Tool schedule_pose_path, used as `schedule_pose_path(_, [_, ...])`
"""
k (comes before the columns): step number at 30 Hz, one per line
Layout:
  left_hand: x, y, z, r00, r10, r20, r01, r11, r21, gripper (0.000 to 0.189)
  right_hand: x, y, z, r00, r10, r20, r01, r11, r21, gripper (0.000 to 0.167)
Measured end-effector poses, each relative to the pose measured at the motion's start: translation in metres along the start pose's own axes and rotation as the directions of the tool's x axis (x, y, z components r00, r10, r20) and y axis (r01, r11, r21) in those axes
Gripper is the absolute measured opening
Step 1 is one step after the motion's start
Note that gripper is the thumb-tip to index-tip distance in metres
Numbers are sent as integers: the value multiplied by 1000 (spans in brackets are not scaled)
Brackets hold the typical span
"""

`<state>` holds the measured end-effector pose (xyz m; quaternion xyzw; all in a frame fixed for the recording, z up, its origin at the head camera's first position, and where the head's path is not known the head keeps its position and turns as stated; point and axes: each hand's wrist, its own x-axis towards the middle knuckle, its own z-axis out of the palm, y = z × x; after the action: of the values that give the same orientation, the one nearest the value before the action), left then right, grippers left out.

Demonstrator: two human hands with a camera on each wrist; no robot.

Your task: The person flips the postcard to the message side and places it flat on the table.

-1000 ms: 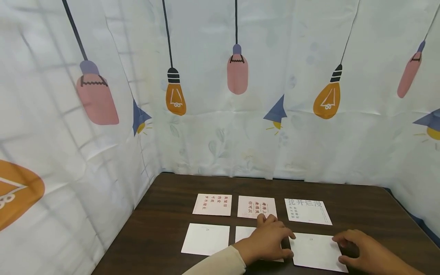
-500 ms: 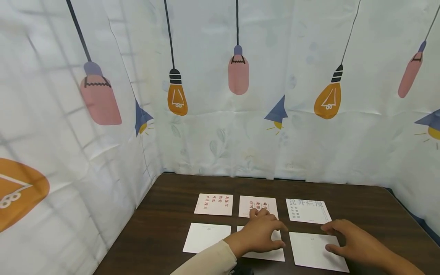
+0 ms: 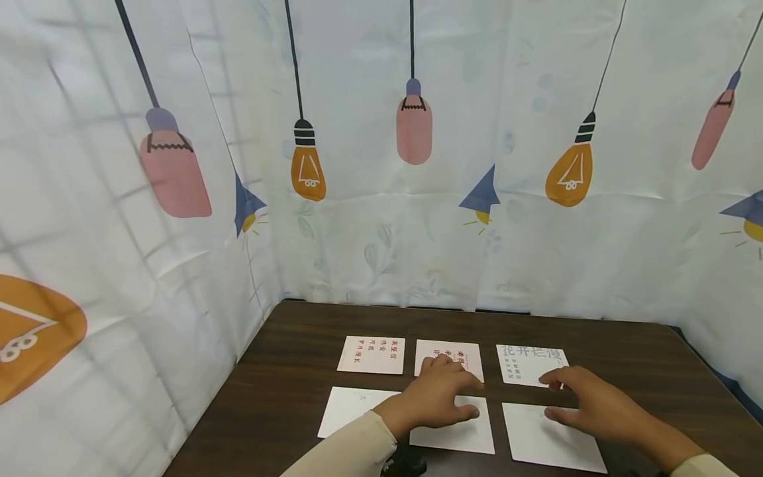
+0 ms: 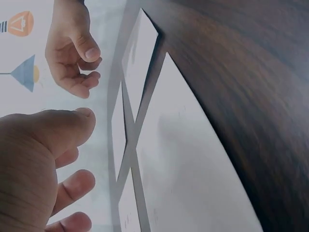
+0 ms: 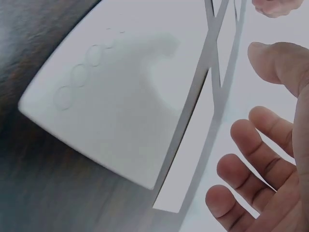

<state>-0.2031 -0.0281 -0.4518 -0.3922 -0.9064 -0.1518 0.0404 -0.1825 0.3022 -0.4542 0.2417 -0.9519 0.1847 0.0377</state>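
Several cards lie flat in two rows. In the far row, the left card (image 3: 371, 358) and the middle card (image 3: 467, 358) bear red characters, and the right card (image 3: 524, 371) has grey-blue ones. The near row has three mostly white cards: left (image 3: 346, 411), middle (image 3: 471, 434) and right (image 3: 527, 440). My left hand (image 3: 436, 395), fingers loosely bent, hovers over the middle pair and partly hides both. Above the right pair is my right hand (image 3: 596, 404), thumb and fingers spread apart. In the wrist views neither hand holds anything.
The cards lie on a dark wood-grain table (image 3: 286, 397). A white curtain (image 3: 369, 265) printed with lamps and bulbs hangs behind and to the left. Something black (image 3: 404, 460) shows under my left sleeve.
Both hands have lifted off the near right card's sides and moved left and farther from me. The cards themselves have stayed in place. The head view has shifted slightly.
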Motion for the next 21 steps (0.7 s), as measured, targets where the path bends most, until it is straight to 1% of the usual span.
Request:
schedule_pose_path(3, [-2,-4,-3,1000,-16,4,16,1000,-5,36,5,-4,-1,999,35,27,-36,999,20,56])
schedule_pose_path(6, [-4,-8,-4,1000,-21,7,21,1000,-12,36,10,-7,-2,998,52,42,-54,998,34,57])
schedule_pose_path(12, [-8,-16,-5,999,-32,9,32,999,-6,39,19,-9,-2,998,36,49,-38,998,51,57])
schedule_pose_path(18, [-13,-26,-7,997,-69,19,69,997,-21,41,30,-13,-2,998,-1,55,-2,998,63,57])
schedule_pose_path(21, [-15,-31,-9,996,-87,22,88,996,-27,42,34,-18,-1,999,0,50,-3,998,65,56])
